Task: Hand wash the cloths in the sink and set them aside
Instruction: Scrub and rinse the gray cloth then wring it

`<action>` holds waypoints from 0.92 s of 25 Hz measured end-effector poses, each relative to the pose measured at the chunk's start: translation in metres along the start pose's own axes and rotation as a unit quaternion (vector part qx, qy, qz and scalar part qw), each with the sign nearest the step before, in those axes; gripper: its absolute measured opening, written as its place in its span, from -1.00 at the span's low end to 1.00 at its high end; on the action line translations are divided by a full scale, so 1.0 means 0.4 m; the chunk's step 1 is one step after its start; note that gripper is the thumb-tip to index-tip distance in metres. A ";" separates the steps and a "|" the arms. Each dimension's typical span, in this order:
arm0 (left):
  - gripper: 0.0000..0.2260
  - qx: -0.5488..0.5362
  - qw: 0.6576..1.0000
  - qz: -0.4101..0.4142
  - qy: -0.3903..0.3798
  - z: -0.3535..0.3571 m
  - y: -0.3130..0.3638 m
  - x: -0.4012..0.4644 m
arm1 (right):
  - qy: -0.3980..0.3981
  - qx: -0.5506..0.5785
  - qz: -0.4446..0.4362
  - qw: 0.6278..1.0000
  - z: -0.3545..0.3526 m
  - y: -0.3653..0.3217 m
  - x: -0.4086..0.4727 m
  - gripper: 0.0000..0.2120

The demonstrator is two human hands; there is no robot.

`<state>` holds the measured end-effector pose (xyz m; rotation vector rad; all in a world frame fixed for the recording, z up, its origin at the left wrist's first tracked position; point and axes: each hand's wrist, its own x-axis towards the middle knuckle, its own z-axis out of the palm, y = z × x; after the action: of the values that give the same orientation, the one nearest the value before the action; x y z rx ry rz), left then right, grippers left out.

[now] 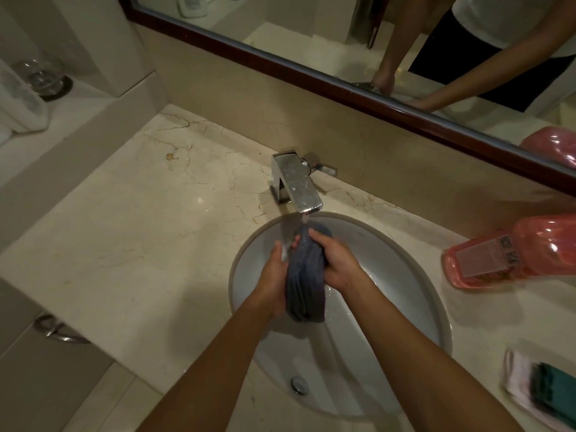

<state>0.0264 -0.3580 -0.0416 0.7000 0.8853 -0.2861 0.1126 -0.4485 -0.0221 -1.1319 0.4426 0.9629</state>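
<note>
A dark grey-blue cloth [304, 285], bunched into a long roll, hangs over the white oval sink [405, 294]. My left hand [276, 272] holds its left side, and my right hand [335, 260] grips its right side with fingers curled over the top. Water runs from the chrome faucet [296, 182] onto the cloth's upper end. At the lower right, on the counter, lies a small pile of folded cloths, one white [519, 381] and one teal [558, 391].
A pink bottle [511, 254] of liquid lies on its side on the marble counter [140, 213] right of the sink. The sink drain [299, 385] is near the front. A mirror runs along the back wall. Glassware stands on a ledge at far left.
</note>
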 end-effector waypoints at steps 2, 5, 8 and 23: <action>-0.20 0.025 1.000 -0.002 0.009 -0.005 0.000 0.016 | -0.020 -0.022 -0.046 0.998 -0.003 -0.002 -0.019 -0.84; -0.21 0.003 0.999 0.037 -0.020 0.008 0.034 0.028 | -0.043 -0.094 -0.094 0.990 0.002 0.003 -0.047 -0.85; -0.32 -0.040 0.995 0.061 -0.069 0.040 0.089 0.029 | -0.047 -0.103 -0.099 0.989 0.015 0.017 -0.054 -0.81; -0.59 0.009 0.994 0.106 0.010 0.036 0.021 -0.001 | 0.005 -0.040 0.070 0.997 -0.030 -0.010 0.032 -0.45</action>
<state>0.0392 -0.3616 -0.0314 0.8071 0.8203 -0.0976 0.1246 -0.4546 -0.0338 -1.1905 0.5001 1.1060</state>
